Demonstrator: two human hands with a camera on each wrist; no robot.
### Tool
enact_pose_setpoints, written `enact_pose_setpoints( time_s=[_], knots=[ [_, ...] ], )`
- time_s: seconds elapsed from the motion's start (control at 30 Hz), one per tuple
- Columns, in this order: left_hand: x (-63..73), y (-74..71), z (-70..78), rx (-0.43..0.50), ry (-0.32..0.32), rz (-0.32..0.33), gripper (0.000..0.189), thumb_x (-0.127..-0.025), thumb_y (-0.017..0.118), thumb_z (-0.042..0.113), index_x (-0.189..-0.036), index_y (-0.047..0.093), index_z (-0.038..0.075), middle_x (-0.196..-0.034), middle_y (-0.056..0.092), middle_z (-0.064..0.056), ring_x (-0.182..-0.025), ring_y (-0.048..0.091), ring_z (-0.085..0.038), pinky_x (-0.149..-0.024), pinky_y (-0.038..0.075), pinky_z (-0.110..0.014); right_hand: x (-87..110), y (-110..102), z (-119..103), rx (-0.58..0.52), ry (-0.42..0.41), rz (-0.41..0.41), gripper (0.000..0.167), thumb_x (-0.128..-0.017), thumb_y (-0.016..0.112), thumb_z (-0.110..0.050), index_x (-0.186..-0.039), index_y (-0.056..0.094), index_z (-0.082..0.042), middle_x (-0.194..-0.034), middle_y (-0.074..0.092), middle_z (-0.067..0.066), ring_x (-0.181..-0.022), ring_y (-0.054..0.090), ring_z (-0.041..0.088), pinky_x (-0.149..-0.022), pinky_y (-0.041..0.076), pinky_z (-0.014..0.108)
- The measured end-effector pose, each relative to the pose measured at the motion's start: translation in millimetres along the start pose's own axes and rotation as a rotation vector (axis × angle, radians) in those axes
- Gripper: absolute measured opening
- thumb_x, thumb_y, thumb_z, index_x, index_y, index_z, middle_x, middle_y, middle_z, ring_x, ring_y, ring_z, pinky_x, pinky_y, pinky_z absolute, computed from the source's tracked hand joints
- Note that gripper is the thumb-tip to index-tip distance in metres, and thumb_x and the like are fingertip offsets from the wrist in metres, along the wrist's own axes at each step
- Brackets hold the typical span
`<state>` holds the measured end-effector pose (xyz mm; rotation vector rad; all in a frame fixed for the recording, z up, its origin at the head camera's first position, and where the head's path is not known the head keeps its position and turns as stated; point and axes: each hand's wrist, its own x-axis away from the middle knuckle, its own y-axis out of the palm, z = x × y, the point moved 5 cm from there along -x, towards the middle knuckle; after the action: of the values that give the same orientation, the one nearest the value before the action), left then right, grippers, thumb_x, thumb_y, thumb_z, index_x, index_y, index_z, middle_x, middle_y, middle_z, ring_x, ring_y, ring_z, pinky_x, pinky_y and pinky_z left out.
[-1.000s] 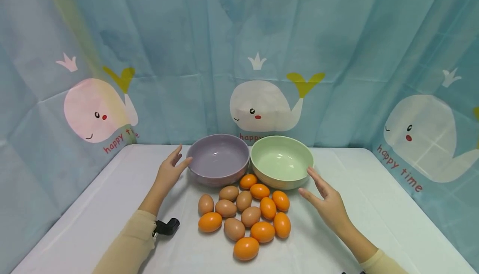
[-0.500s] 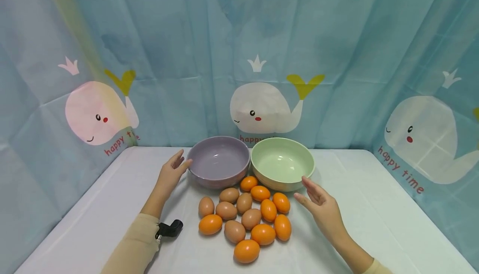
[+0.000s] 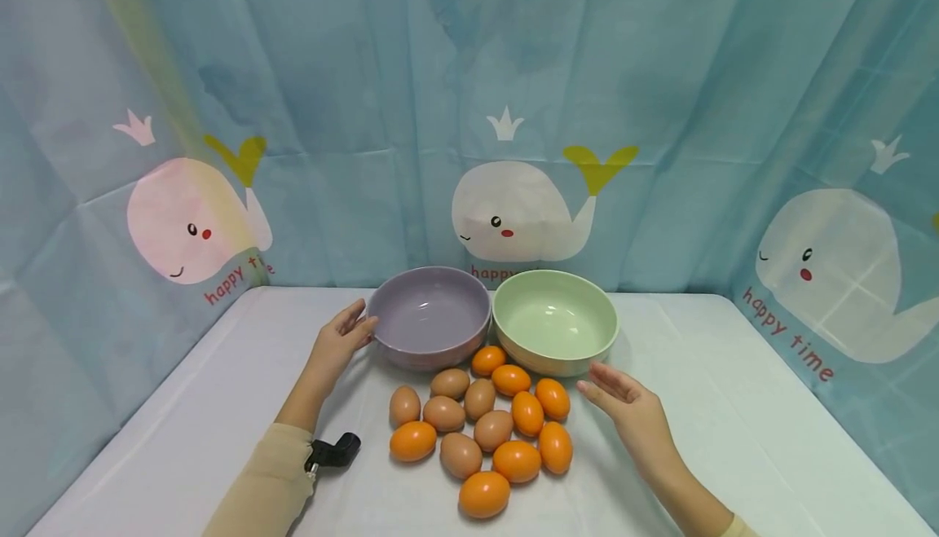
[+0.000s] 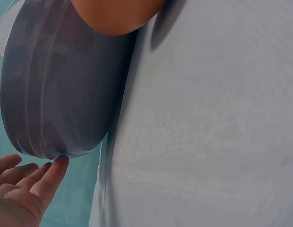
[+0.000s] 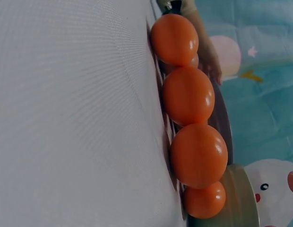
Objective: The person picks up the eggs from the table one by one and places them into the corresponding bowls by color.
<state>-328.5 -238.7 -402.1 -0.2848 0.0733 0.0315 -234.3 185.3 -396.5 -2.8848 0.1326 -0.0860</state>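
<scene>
My left hand (image 3: 336, 349) is at the left side of a purple bowl (image 3: 429, 317), fingers extended. In the left wrist view, a fingertip (image 4: 62, 161) meets or nearly meets the wall of that bowl (image 4: 66, 90). My right hand (image 3: 637, 415) hovers, fingers relaxed and holding nothing, just in front of the light green bowl (image 3: 553, 317) at its right. Both bowls stand side by side with nothing in them. Several brown eggs (image 3: 443, 413) and several bright orange eggs (image 3: 517, 461) lie mixed before the bowls. Orange ones (image 5: 198, 156) line up in the right wrist view.
A white cloth (image 3: 220, 407) covers the table. Behind it hangs a blue curtain (image 3: 330, 211) with whale prints. A black wrist camera (image 3: 336, 450) juts from my left sleeve (image 3: 264, 480) over the cloth, left of the eggs.
My right hand has drawn nearer to me and slightly left, away from the green bowl's rim. My left hand has dropped slightly beside the purple bowl. Bowls and eggs have stayed put.
</scene>
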Motion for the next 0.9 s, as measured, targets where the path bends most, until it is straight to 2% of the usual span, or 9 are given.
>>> enact_pose_setpoints(
  time_s=[0.23,0.5,0.9],
  knots=[
    [-0.9,-0.3,-6.1,0.034,0.000,0.003,0.075,-0.100,0.060,0.036,-0.158,0.024,0.006,-0.164,0.025,-0.013,-0.150,0.031,-0.031,-0.105,0.051,-0.029,-0.7,3,2,0.013,0.027,0.000,0.062,-0.090,0.073,-0.037,-0.141,0.054,-0.007,-0.145,0.057,0.010,-0.136,0.053,0.024,-0.114,0.046,0.037],
    [-3.5,1.1,-11.8,0.065,0.003,0.005,0.073,-0.099,0.062,0.033,-0.157,0.027,0.005,-0.163,0.028,-0.014,-0.149,0.033,-0.030,-0.098,0.055,-0.020,-4.8,8,9,0.036,0.043,-0.010,0.060,-0.089,0.075,-0.032,-0.139,0.056,-0.002,-0.143,0.058,0.015,-0.133,0.056,0.028,-0.110,0.050,0.034],
    [-0.9,2.4,-8.8,0.068,0.001,0.007,0.071,-0.100,0.062,0.031,-0.157,0.027,0.006,-0.163,0.030,-0.014,-0.148,0.035,-0.031,-0.098,0.055,-0.020,-14.3,17,20,0.048,0.092,-0.057,0.057,-0.086,0.077,-0.029,-0.132,0.061,0.001,-0.135,0.063,0.019,-0.128,0.059,0.031,-0.106,0.054,0.040]
  ],
)
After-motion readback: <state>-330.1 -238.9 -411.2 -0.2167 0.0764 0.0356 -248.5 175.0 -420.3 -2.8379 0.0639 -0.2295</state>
